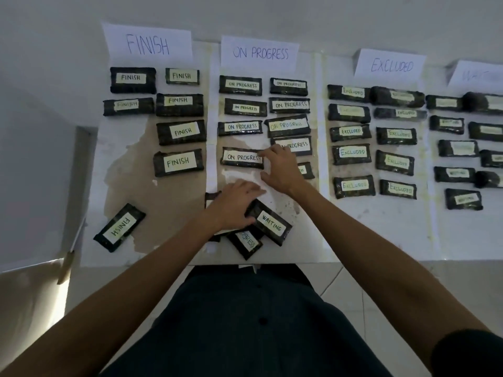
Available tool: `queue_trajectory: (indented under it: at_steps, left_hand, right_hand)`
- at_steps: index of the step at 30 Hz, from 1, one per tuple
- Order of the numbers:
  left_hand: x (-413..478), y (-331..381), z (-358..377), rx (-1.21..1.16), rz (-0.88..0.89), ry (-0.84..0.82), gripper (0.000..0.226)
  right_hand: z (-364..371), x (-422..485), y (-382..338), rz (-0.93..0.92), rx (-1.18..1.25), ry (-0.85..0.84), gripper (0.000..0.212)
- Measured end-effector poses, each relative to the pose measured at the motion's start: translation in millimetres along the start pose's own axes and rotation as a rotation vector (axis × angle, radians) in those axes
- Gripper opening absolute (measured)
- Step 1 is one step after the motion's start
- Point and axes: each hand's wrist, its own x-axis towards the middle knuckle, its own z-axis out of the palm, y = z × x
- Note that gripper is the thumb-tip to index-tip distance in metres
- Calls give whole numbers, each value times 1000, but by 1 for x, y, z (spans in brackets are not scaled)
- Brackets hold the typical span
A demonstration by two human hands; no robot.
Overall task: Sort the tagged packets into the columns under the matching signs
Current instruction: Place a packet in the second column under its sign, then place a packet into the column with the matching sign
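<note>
Nearest, left hand (236, 204) fingers are pressed flat on black plastic-wrapped tagged packets (272, 227); right hand (281, 171) fingers are spread against an ON PROGRESS packet (241, 158). Probably light, slick: long edges should be pinched.

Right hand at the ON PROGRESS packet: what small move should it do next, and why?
Probably the right hand should lift off the ON PROGRESS packet: it lies flat in the column under its sign, while a WAITING packet lies unsorted beside the left hand.
</note>
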Motion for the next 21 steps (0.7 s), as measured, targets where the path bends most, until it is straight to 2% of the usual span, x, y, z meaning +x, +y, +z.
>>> queue_trajectory:
  at_steps: [2, 4, 9, 13, 16, 18, 21]
  left_hand:
    - [-1, 9, 14, 83, 42, -105, 77]
    - [1, 15, 21, 137, 52, -137, 76]
    - [11, 20, 14, 196, 30, -80, 61]
    - [13, 27, 7, 220, 35, -54, 62]
    - [11, 35, 9, 202, 23, -23, 64]
    - [12, 39, 13, 181, 22, 24, 62]
    - [15, 49, 18, 168, 6, 46, 64]
  right_hand:
    - [-1, -20, 7, 44, 89, 53, 46]
    - [-2, -40, 15, 88, 176, 75, 43]
    - [-9, -79, 39, 181, 285, 63, 42]
    - [-16, -106, 52, 257, 360, 78, 40]
    - [-16, -119, 53, 313, 436, -56, 42]
    - [-12, -124, 52, 399, 631, -178, 49]
    - [-14, -126, 55, 514, 973, -217, 48]
